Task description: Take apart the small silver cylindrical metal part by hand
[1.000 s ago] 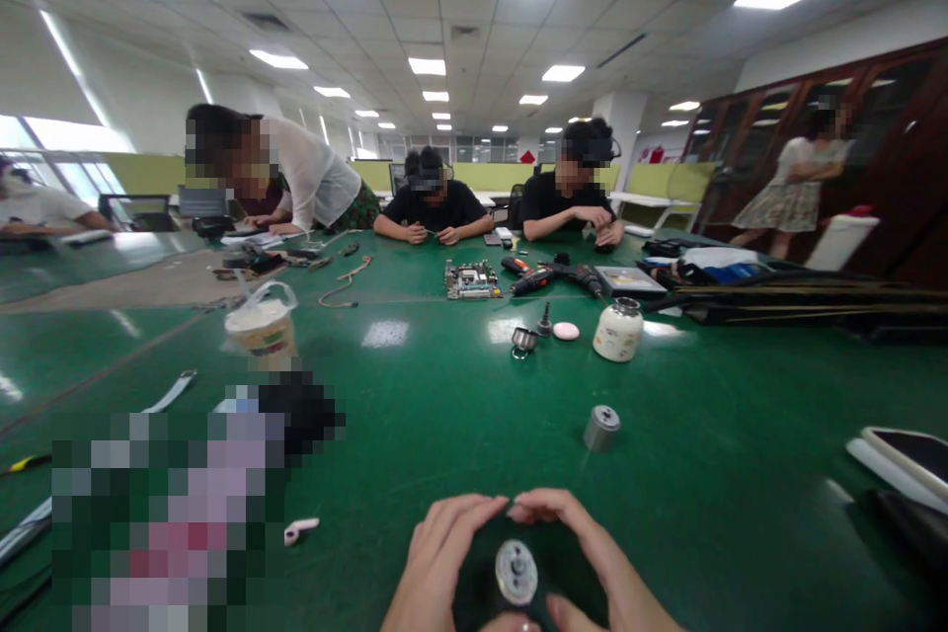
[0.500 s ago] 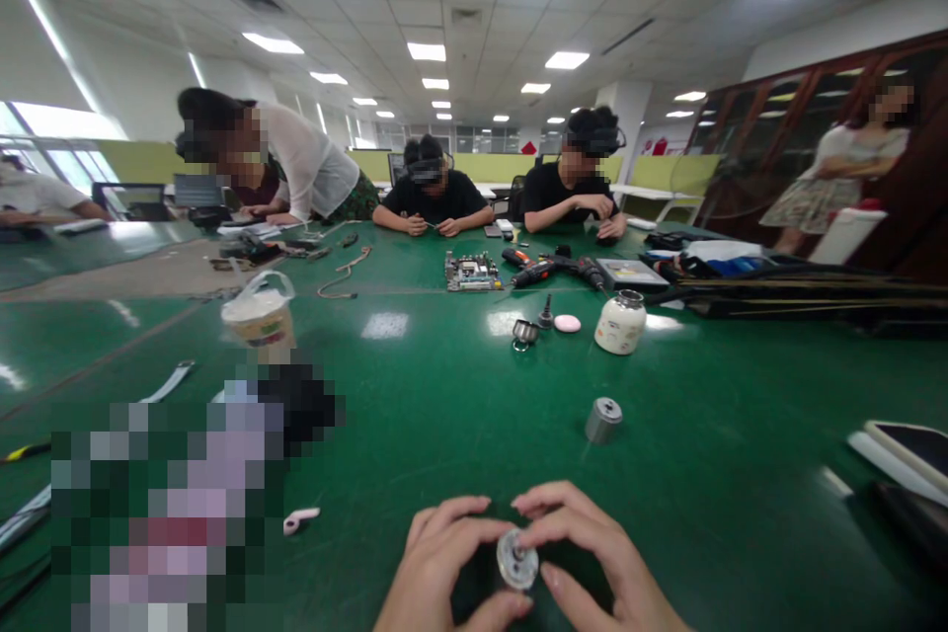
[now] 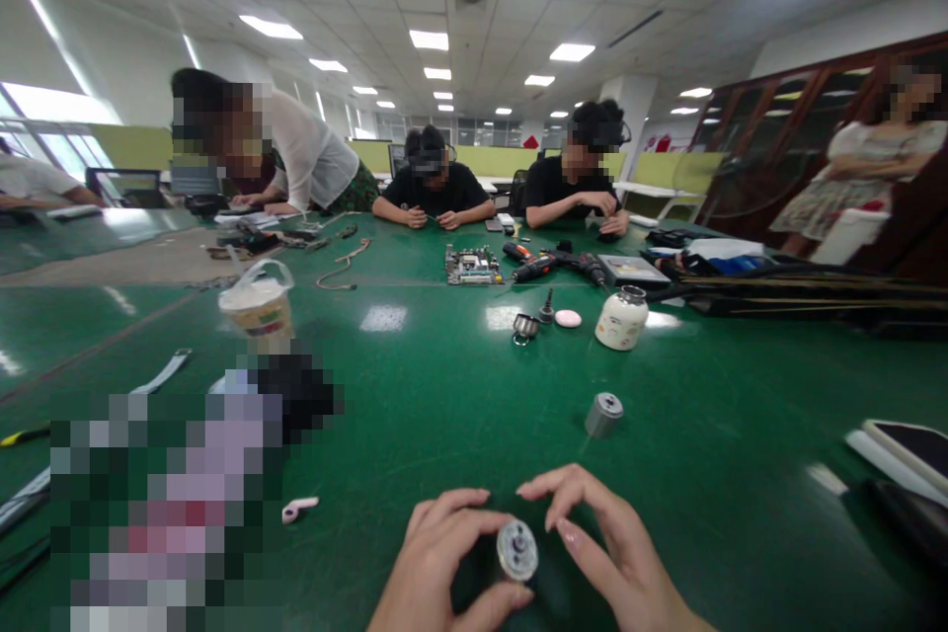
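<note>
At the bottom centre, my left hand pinches a small round silver part between thumb and fingers, over a dark round object on the green table. My right hand curls beside that part with its fingertips just off it and the palm on the dark object. A short grey metal cylinder stands on the table a little beyond my right hand.
A white jar, a pink disc and a small metal cup sit mid-table. A bagged tub is at left, a small pink clip near my left hand, a phone at right. Several people work at the far side.
My hands have risen slightly in view as the camera tipped down. My right fingers have come off the silver part, which my left hand now holds alone.
</note>
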A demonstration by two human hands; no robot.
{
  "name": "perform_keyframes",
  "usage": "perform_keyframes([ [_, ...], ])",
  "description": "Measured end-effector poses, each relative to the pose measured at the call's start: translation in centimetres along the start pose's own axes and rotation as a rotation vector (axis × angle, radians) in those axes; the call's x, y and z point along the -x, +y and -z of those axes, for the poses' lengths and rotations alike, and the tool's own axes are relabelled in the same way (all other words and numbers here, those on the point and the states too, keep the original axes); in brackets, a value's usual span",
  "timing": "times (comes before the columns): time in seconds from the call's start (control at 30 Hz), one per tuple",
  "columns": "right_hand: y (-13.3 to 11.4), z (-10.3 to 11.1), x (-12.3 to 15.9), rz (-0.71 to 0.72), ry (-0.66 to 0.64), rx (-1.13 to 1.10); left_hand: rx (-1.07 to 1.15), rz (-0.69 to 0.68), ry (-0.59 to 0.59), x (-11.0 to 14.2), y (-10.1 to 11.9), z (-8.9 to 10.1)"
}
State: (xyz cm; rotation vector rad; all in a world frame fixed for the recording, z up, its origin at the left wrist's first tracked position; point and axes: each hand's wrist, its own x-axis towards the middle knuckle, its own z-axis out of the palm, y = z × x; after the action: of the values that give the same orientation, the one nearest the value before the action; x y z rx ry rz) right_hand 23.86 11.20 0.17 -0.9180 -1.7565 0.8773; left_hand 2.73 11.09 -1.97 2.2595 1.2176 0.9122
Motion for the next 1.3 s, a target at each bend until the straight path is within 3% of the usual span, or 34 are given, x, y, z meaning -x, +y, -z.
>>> perform_keyframes([
  [0.17,0.0,0.1,0.1,0.083,-0.098,0.005,-0.019,-0.023,-0.060,0.0,0.1,0.3],
  [0.4,0.5,0.5,0.2,0.094,0.086,0.043,-0.022,-0.011,-0.058,-0.1,0.0,0.3],
  [0.6,-1.1,-0.6,-0.5,0.199,-0.021,0.221,-0.008,-0.026,-0.050,0.0,0.0,0.3],
  [0.77,-1.0,-1.2,-0.6,0.089,0.056,0.139,0.005,-0.022,-0.052,-0.1,0.0,0.3],
  [0.9,0.6,0.4,-1.3,-0.057,0.132,0.075,0.016,0.007,-0.071,-0.2,-0.2,0.1],
  [1.0,2.2,2.1,-2.1,-0.166,0.047,0.149,0.043,0.031,-0.054,-0.2,-0.3,-0.1],
  [1.1,3.5,3.0,-2.3,-0.182,-0.055,0.270,0.070,0.048,-0.013,0.0,-0.2,-0.3],
  [1.3,4.0,2.8,-2.0,-0.173,-0.078,0.295,0.082,0.052,0.019,0.2,-0.1,-0.5],
])
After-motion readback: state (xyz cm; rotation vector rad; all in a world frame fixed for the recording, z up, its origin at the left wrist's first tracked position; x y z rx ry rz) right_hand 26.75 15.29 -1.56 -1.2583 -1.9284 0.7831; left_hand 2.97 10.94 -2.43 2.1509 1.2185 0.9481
